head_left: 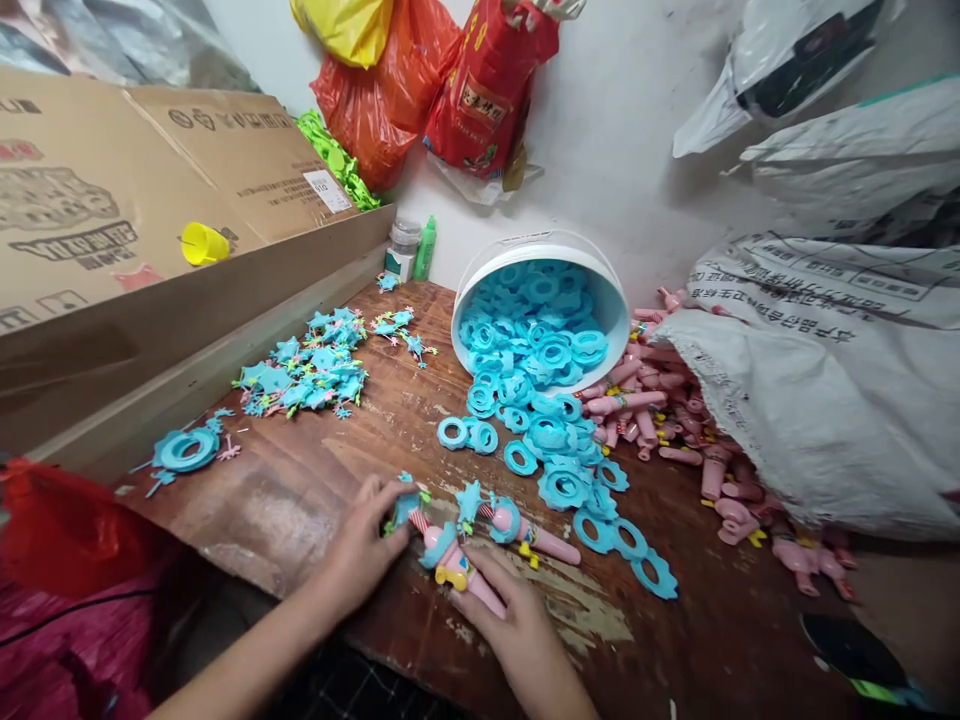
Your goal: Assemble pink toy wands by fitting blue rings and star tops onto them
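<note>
Apparently we steady a pink toy (457, 570) with our right hand (525, 630), fingers closed on its handle, while our left hand (367, 545) at nine o'clock pinches a blue piece (403, 508) onto its top.

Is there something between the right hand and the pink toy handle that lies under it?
Nothing visible. The right hand rests directly on the pink toy handle, and the left hand touches its blue top end. A second handle lies beside, apart.

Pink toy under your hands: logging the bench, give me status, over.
Left hand pinching blue star piece at pink toy head. Right hand holding its handle on wooden table. Second toy and loose blue rings alongside.
</note>
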The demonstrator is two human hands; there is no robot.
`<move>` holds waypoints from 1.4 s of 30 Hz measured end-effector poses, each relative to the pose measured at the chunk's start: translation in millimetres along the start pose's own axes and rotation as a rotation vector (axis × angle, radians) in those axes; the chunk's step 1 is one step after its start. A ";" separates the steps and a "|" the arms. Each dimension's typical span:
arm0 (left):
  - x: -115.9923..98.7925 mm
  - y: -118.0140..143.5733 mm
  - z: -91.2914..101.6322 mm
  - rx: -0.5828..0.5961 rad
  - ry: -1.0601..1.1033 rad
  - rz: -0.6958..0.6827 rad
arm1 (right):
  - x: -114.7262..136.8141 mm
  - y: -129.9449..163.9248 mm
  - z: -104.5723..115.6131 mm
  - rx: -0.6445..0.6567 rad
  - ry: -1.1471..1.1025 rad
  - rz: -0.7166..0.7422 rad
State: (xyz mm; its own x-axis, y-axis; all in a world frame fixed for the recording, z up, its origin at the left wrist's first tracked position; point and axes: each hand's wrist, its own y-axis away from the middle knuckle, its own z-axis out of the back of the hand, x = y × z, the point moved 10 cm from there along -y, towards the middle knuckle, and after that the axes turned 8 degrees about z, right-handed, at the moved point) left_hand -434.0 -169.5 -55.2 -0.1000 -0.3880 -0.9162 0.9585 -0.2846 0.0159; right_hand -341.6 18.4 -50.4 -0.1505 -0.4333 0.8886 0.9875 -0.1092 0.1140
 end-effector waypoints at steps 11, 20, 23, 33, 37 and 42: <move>-10.2 -1.4 -47.8 0.334 -0.089 -0.045 | -2.1 29.3 22.9 0.023 0.144 -0.072; -11.2 -2.7 -48.2 0.334 -0.014 -0.081 | -12.0 20.7 12.3 0.066 0.223 -0.076; -11.3 -4.4 -47.4 0.332 -0.034 -0.083 | -17.1 19.9 13.2 0.084 0.210 -0.088; -10.0 -6.9 -49.6 0.381 -0.092 -0.099 | 61.1 -11.6 9.6 0.411 0.959 -0.240; -9.2 -3.6 -50.5 0.387 -0.045 -0.121 | 96.6 -31.2 -7.1 0.429 1.139 -0.176; -8.4 -13.8 -37.7 0.314 0.068 -0.063 | 75.8 -28.4 20.0 0.289 0.885 -0.107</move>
State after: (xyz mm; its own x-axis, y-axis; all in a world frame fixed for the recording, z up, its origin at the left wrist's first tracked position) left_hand -436.4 -129.3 -62.8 -0.1282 -0.3041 -0.9440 0.8205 -0.5672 0.0713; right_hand -380.1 6.6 22.6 -0.1057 -0.9699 0.2195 0.9219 -0.0129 0.3871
